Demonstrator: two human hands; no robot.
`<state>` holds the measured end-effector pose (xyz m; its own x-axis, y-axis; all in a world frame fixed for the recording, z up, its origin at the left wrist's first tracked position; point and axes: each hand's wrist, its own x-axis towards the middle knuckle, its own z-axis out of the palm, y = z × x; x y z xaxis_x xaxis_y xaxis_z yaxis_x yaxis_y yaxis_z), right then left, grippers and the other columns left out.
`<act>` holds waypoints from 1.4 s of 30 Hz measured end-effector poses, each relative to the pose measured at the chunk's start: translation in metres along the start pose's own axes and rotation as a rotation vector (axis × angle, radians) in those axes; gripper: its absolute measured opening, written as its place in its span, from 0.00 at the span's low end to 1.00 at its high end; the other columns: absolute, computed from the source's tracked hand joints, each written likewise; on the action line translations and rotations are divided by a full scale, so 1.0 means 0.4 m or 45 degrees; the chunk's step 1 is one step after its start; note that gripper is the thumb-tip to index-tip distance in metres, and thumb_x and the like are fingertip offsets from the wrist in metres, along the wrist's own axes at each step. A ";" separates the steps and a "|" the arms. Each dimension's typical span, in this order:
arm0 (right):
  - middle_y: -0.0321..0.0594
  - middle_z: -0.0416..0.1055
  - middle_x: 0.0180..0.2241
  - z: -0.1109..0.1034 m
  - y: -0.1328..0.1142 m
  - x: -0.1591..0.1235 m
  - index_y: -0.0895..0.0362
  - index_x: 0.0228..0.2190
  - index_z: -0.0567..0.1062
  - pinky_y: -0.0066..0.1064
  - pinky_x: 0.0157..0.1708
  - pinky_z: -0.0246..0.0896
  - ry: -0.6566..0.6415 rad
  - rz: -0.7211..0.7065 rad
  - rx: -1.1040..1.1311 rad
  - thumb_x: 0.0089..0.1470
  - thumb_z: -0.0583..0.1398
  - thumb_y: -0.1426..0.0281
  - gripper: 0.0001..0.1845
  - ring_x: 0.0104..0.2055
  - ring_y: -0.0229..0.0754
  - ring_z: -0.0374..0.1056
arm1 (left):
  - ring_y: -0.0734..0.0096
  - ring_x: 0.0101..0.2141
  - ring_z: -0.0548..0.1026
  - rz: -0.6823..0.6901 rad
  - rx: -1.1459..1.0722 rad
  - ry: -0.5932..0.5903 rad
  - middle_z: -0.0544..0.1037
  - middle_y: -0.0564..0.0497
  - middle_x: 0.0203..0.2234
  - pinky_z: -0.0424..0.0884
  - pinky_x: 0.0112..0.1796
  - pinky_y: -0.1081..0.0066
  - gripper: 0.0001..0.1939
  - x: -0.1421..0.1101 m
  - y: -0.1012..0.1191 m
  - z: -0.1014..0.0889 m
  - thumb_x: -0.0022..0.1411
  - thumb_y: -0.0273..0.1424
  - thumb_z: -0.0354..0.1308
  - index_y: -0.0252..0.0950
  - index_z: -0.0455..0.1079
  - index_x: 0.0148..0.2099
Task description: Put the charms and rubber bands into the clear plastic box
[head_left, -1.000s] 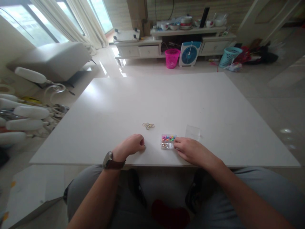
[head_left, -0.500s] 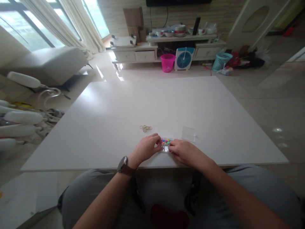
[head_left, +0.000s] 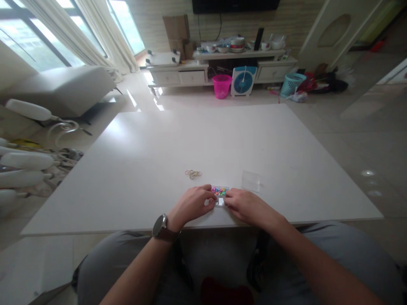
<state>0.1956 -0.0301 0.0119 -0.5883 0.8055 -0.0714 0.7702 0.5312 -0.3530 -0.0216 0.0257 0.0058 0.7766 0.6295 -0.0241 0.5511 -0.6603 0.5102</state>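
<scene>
A small clear compartment box (head_left: 221,202) lies near the table's front edge between my hands. Its far section holds several bright, multicoloured little pieces (head_left: 219,191), and something small and shiny shows in the near left section. My left hand (head_left: 194,202) is at the box's left side, fingers curled with the fingertips over the near left section; what they pinch, if anything, is too small to tell. My right hand (head_left: 246,203) has its curled fingers closed on the box's right side. Beyond my left hand lies a little cluster of gold-coloured rings (head_left: 193,173). A clear flat lid (head_left: 251,181) rests past my right hand.
The white table (head_left: 152,148) spreads out ahead, its front edge close to my lap. Past it on the floor stand a pink basket (head_left: 221,87), a blue fan (head_left: 243,80) and a teal basket (head_left: 291,84). White lamp arms (head_left: 28,109) are at the left.
My left fingers have shifted slightly, with the index finger now bent further over the box's near left section. My right hand stays on the box. The whole view has tilted a little.
</scene>
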 end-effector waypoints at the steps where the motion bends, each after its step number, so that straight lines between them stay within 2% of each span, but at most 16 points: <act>1: 0.44 0.74 0.40 0.000 -0.001 0.000 0.58 0.35 0.76 0.31 0.39 0.61 0.002 0.001 -0.005 0.58 0.57 0.78 0.08 0.40 0.43 0.68 | 0.73 0.28 0.70 0.005 -0.015 0.010 0.74 0.52 0.32 0.60 0.32 0.72 0.10 0.001 0.003 -0.002 0.64 0.30 0.55 0.42 0.78 0.38; 5: 0.44 0.74 0.39 0.005 -0.002 0.002 0.59 0.34 0.76 0.32 0.38 0.60 -0.004 0.011 -0.049 0.58 0.56 0.78 0.08 0.39 0.43 0.68 | 0.73 0.29 0.70 -0.085 -0.085 0.176 0.75 0.51 0.31 0.63 0.32 0.72 0.09 0.004 -0.011 -0.020 0.64 0.29 0.54 0.39 0.76 0.38; 9: 0.42 0.73 0.37 0.007 -0.005 0.005 0.58 0.31 0.74 0.31 0.36 0.58 -0.018 0.002 -0.075 0.58 0.57 0.78 0.07 0.37 0.42 0.67 | 0.68 0.35 0.73 -0.363 -0.016 0.449 0.76 0.49 0.36 0.68 0.39 0.68 0.09 0.004 -0.081 -0.033 0.61 0.25 0.54 0.37 0.74 0.42; 11: 0.42 0.72 0.37 0.006 -0.008 0.006 0.58 0.31 0.74 0.31 0.36 0.58 -0.027 -0.010 -0.062 0.58 0.57 0.78 0.07 0.37 0.41 0.67 | 0.62 0.42 0.74 -0.482 0.064 0.518 0.76 0.46 0.41 0.69 0.46 0.63 0.13 0.005 -0.122 -0.030 0.60 0.25 0.56 0.37 0.73 0.46; 14: 0.42 0.72 0.37 0.005 -0.010 0.006 0.58 0.31 0.73 0.31 0.36 0.57 -0.030 -0.015 -0.042 0.58 0.57 0.78 0.07 0.38 0.41 0.66 | 0.56 0.52 0.70 -0.472 0.149 0.490 0.74 0.43 0.50 0.64 0.56 0.57 0.20 0.010 -0.162 -0.016 0.59 0.25 0.58 0.37 0.71 0.54; 16: 0.42 0.72 0.37 0.007 -0.010 0.006 0.58 0.32 0.73 0.31 0.37 0.57 -0.026 -0.013 -0.030 0.58 0.57 0.77 0.06 0.38 0.41 0.66 | 0.56 0.53 0.69 -0.447 0.165 0.469 0.75 0.43 0.50 0.62 0.57 0.56 0.18 0.016 -0.170 -0.006 0.60 0.25 0.57 0.37 0.73 0.53; 21: 0.42 0.72 0.37 0.013 -0.006 0.004 0.58 0.32 0.73 0.30 0.36 0.58 0.003 -0.019 -0.003 0.58 0.57 0.77 0.06 0.38 0.41 0.66 | 0.63 0.42 0.73 -0.460 0.060 0.456 0.75 0.46 0.39 0.68 0.46 0.64 0.11 0.026 -0.163 -0.002 0.62 0.24 0.53 0.36 0.75 0.43; 26: 0.41 0.72 0.37 0.021 -0.007 0.003 0.58 0.31 0.73 0.31 0.36 0.58 0.039 -0.017 -0.025 0.57 0.58 0.78 0.06 0.39 0.41 0.66 | 0.69 0.33 0.72 -0.463 -0.003 0.432 0.73 0.47 0.34 0.67 0.37 0.70 0.09 0.023 -0.145 -0.006 0.64 0.25 0.51 0.34 0.74 0.38; 34: 0.41 0.72 0.36 0.017 -0.015 0.007 0.58 0.31 0.73 0.31 0.35 0.57 0.025 -0.019 -0.075 0.57 0.58 0.78 0.05 0.37 0.41 0.66 | 0.70 0.29 0.71 -0.478 -0.054 0.441 0.77 0.48 0.28 0.63 0.33 0.71 0.11 0.021 -0.128 -0.023 0.58 0.22 0.52 0.33 0.77 0.36; 39: 0.42 0.72 0.37 0.014 -0.014 0.006 0.58 0.31 0.73 0.31 0.36 0.58 0.018 -0.011 -0.034 0.57 0.58 0.78 0.05 0.38 0.42 0.66 | 0.71 0.27 0.72 -0.559 -0.301 0.510 0.78 0.50 0.24 0.64 0.31 0.71 0.09 0.023 -0.123 -0.048 0.59 0.29 0.56 0.34 0.77 0.33; 42: 0.42 0.72 0.37 0.016 -0.012 0.005 0.58 0.31 0.73 0.31 0.37 0.59 0.024 -0.012 -0.002 0.56 0.58 0.78 0.05 0.38 0.42 0.66 | 0.68 0.30 0.76 -0.579 -0.687 0.528 0.80 0.49 0.27 0.69 0.34 0.69 0.06 0.029 -0.115 -0.052 0.56 0.31 0.61 0.34 0.76 0.33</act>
<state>0.1892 -0.0324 0.0075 -0.5910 0.8051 -0.0507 0.7649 0.5393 -0.3522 -0.0443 0.0721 -0.0001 0.2778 0.9586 -0.0623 0.4803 -0.0825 0.8732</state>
